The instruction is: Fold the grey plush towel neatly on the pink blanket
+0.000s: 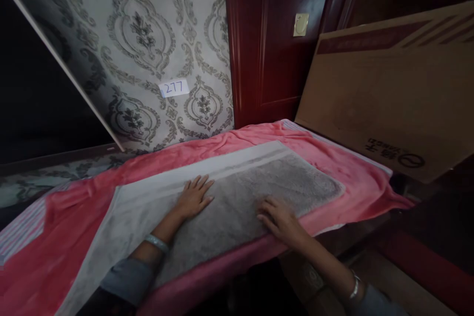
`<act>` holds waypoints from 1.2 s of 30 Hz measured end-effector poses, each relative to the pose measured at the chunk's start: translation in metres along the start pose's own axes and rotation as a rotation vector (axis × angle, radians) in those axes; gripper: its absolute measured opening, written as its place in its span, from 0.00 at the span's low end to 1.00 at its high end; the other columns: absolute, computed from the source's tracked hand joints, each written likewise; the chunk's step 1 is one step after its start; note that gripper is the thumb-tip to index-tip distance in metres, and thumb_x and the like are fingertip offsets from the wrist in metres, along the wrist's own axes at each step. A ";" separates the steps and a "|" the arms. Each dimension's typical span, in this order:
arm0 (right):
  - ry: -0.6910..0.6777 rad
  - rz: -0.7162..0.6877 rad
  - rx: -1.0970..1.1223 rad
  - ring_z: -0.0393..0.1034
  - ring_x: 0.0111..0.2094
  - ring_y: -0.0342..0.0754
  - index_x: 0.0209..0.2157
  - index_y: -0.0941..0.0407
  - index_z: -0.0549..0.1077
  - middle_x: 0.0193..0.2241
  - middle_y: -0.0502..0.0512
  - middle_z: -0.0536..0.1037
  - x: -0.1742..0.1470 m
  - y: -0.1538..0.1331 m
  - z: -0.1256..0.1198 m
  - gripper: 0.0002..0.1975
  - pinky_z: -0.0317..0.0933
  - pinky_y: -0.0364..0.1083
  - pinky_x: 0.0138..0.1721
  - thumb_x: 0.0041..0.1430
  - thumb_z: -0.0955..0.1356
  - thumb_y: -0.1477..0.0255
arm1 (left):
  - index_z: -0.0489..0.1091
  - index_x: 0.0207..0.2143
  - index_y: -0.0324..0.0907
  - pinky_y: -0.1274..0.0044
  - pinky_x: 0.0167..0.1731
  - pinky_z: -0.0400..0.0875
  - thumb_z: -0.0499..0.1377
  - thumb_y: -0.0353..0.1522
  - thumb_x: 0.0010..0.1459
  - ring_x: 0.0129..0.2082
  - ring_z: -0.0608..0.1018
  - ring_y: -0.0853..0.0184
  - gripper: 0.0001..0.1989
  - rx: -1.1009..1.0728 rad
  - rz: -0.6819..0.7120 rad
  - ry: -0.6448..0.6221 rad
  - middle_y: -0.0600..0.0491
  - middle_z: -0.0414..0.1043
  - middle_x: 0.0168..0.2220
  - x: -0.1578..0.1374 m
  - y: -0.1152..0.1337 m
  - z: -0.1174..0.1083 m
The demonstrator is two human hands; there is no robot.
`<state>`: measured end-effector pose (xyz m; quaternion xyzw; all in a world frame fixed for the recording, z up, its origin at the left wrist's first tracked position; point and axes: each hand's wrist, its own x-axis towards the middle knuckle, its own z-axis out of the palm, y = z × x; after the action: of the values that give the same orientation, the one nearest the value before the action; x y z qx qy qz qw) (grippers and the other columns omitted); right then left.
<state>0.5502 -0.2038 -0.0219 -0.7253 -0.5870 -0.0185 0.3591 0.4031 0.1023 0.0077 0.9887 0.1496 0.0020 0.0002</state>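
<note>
A grey plush towel (237,192) with a pale border along its far side lies spread over a pink blanket (322,158). My left hand (192,200) rests flat on the towel near the pale band, its fingers apart. Farther right, my right hand (277,217) touches the towel close to its near edge. Its fingers are loosely bent, with thumb and forefinger apart, and nothing shows between them. Both wrists wear a bracelet.
A large cardboard box (392,89) leans at the right, beyond the blanket. Patterned wallpaper with a paper label (174,88) reading 277 and a dark red door panel (277,34) stand behind. A large black screen (40,79) is at the left.
</note>
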 end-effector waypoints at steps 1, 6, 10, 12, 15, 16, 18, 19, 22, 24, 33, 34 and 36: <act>0.046 0.031 -0.053 0.67 0.44 0.53 0.42 0.55 0.73 0.41 0.58 0.74 -0.002 0.007 -0.001 0.07 0.60 0.52 0.45 0.67 0.64 0.70 | 0.57 0.67 0.50 0.52 0.65 0.52 0.49 0.48 0.66 0.70 0.54 0.49 0.31 -0.010 -0.012 0.002 0.48 0.51 0.71 0.003 0.002 -0.003; 0.073 0.084 -0.156 0.66 0.44 0.54 0.46 0.54 0.72 0.43 0.59 0.73 -0.012 0.027 0.006 0.10 0.60 0.53 0.45 0.67 0.63 0.71 | 0.63 0.64 0.45 0.61 0.64 0.56 0.46 0.42 0.68 0.67 0.61 0.57 0.26 -0.079 -0.007 0.075 0.45 0.61 0.66 0.041 0.029 -0.015; 0.046 0.064 -0.157 0.67 0.43 0.53 0.43 0.54 0.74 0.41 0.57 0.74 -0.008 0.033 -0.003 0.09 0.60 0.52 0.44 0.67 0.63 0.71 | 0.54 0.68 0.46 0.57 0.67 0.49 0.46 0.41 0.68 0.71 0.52 0.58 0.28 -0.106 0.072 -0.019 0.47 0.49 0.71 0.089 0.063 -0.022; 0.063 0.103 -0.213 0.67 0.44 0.53 0.43 0.54 0.74 0.41 0.58 0.75 -0.005 0.044 -0.016 0.09 0.60 0.52 0.45 0.67 0.63 0.71 | 0.52 0.69 0.47 0.56 0.67 0.48 0.44 0.41 0.68 0.71 0.51 0.58 0.29 -0.105 0.084 -0.047 0.48 0.47 0.72 0.112 0.077 -0.024; 0.134 0.226 -0.353 0.67 0.47 0.55 0.46 0.54 0.75 0.45 0.60 0.75 -0.006 0.071 -0.036 0.11 0.60 0.54 0.47 0.66 0.63 0.70 | 0.54 0.68 0.47 0.56 0.66 0.50 0.42 0.41 0.68 0.71 0.53 0.59 0.28 -0.101 0.080 -0.046 0.47 0.48 0.71 0.141 0.089 -0.022; 0.153 0.265 -0.396 0.67 0.48 0.57 0.48 0.54 0.75 0.47 0.60 0.75 -0.008 0.080 -0.041 0.13 0.61 0.55 0.47 0.66 0.63 0.69 | 0.55 0.68 0.47 0.56 0.66 0.51 0.42 0.41 0.68 0.70 0.54 0.58 0.28 -0.099 0.075 -0.047 0.46 0.50 0.71 0.149 0.091 -0.020; 0.179 0.309 -0.463 0.66 0.50 0.59 0.50 0.53 0.75 0.49 0.61 0.75 -0.014 0.096 -0.044 0.15 0.61 0.57 0.47 0.66 0.63 0.67 | 0.57 0.67 0.45 0.56 0.65 0.52 0.43 0.41 0.68 0.70 0.55 0.57 0.28 -0.095 0.057 -0.051 0.45 0.51 0.70 0.162 0.092 -0.015; 0.192 0.311 -0.483 0.66 0.51 0.59 0.51 0.53 0.75 0.50 0.61 0.74 -0.017 0.101 -0.043 0.16 0.61 0.58 0.47 0.66 0.63 0.67 | 0.57 0.67 0.44 0.55 0.65 0.52 0.44 0.42 0.68 0.70 0.55 0.57 0.28 -0.092 0.046 -0.049 0.44 0.51 0.70 0.167 0.092 -0.013; 0.244 0.284 -0.505 0.65 0.52 0.59 0.53 0.53 0.74 0.52 0.61 0.73 -0.025 0.106 -0.035 0.17 0.60 0.59 0.49 0.68 0.61 0.68 | 0.55 0.68 0.43 0.53 0.66 0.48 0.44 0.42 0.68 0.71 0.52 0.55 0.29 -0.084 0.010 -0.028 0.43 0.48 0.71 0.179 0.090 -0.004; 0.274 0.279 -0.497 0.65 0.52 0.58 0.52 0.52 0.74 0.51 0.60 0.74 -0.030 0.105 -0.030 0.17 0.60 0.59 0.50 0.68 0.59 0.69 | 0.54 0.69 0.44 0.53 0.66 0.46 0.43 0.43 0.68 0.71 0.51 0.55 0.30 -0.080 0.000 -0.019 0.44 0.47 0.72 0.184 0.087 0.001; 0.216 0.253 -0.344 0.69 0.41 0.53 0.37 0.55 0.76 0.38 0.59 0.76 -0.017 0.116 -0.056 0.16 0.63 0.53 0.46 0.69 0.58 0.70 | 0.52 0.69 0.46 0.54 0.67 0.45 0.41 0.46 0.68 0.71 0.52 0.55 0.31 -0.044 0.012 0.017 0.46 0.47 0.71 0.192 0.079 0.009; 0.185 0.256 -0.368 0.69 0.44 0.53 0.41 0.55 0.76 0.41 0.60 0.77 -0.008 0.117 -0.061 0.16 0.63 0.53 0.47 0.69 0.59 0.69 | 0.52 0.69 0.46 0.54 0.67 0.45 0.42 0.46 0.68 0.71 0.52 0.55 0.31 -0.041 0.013 0.026 0.45 0.47 0.71 0.192 0.079 0.009; 0.109 0.262 -0.435 0.66 0.54 0.56 0.54 0.56 0.73 0.53 0.63 0.74 0.018 0.121 -0.070 0.18 0.59 0.55 0.55 0.69 0.60 0.66 | 0.53 0.69 0.46 0.54 0.67 0.45 0.42 0.47 0.68 0.71 0.52 0.55 0.31 -0.034 0.015 0.040 0.45 0.48 0.71 0.192 0.079 0.010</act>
<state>0.6877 -0.2330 -0.0226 -0.8532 -0.4501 -0.1368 0.2253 0.6096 0.0831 -0.0010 0.9894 0.1421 0.0246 0.0140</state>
